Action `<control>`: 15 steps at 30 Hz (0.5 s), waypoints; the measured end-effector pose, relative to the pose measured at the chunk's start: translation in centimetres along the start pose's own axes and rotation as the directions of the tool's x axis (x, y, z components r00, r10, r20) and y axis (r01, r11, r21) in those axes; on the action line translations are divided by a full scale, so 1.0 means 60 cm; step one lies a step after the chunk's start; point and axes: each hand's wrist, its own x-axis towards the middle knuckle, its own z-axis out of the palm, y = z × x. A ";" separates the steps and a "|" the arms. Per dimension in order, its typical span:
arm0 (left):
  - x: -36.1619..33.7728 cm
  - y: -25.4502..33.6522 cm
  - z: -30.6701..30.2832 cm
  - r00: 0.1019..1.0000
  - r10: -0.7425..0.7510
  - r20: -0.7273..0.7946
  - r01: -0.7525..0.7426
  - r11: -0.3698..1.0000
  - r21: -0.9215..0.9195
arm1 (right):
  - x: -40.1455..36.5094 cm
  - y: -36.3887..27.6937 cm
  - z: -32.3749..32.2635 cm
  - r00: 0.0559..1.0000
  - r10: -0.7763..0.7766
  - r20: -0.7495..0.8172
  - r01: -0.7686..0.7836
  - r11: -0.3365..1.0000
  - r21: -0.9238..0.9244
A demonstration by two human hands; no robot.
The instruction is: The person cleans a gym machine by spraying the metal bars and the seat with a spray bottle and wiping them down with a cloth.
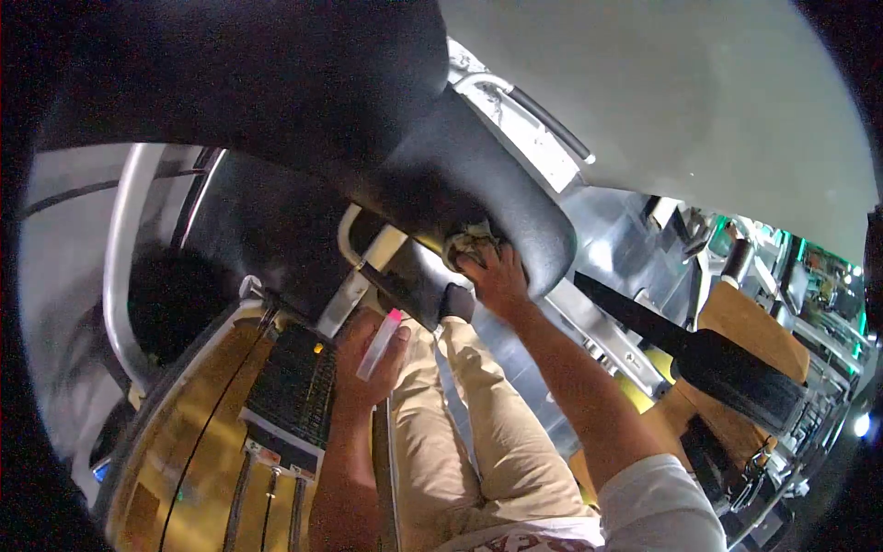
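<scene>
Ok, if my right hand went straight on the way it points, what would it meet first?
Your right hand would meet the crumpled cloth at its fingertips first, then probably the black pad right behind it.

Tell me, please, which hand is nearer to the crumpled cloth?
Right. The right hand presses the cloth against the black pad; the left hand is apart, lower down, holding a pink-capped bottle.

Right hand (499,276) gripping a crumpled pale cloth (467,244) against a black padded vinyl cushion (478,175), left hand (368,363) closed around a slim white bottle with pink cap (380,345), black weight stack (294,391) just beside it, beige trousers (478,432) between the forearms.
</scene>
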 end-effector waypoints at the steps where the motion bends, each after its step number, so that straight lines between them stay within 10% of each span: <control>1: 0.002 -0.003 0.007 1.000 0.012 0.006 -0.012 1.000 0.000 | 0.006 0.031 -0.013 0.995 -0.095 -0.012 0.095 0.995 0.020; 4: 0.005 -0.016 0.025 0.998 0.051 0.043 -0.052 0.999 0.010 | 0.014 0.135 -0.056 0.920 0.207 0.332 -0.212 0.977 -0.021; 8: 0.010 0.006 0.058 0.987 0.077 0.140 -0.078 0.997 0.003 | -0.027 0.140 0.000 0.725 0.585 -0.364 -0.579 0.804 0.136; 10: 0.010 0.018 0.074 0.976 0.017 0.216 -0.026 0.999 0.037 | -0.046 0.065 -0.013 0.722 0.692 0.004 -0.692 0.721 0.048; 15: 0.011 0.044 0.103 0.965 0.150 0.215 -0.142 0.988 -0.054 | -0.145 0.059 -0.003 0.978 0.001 0.209 0.022 0.994 -0.105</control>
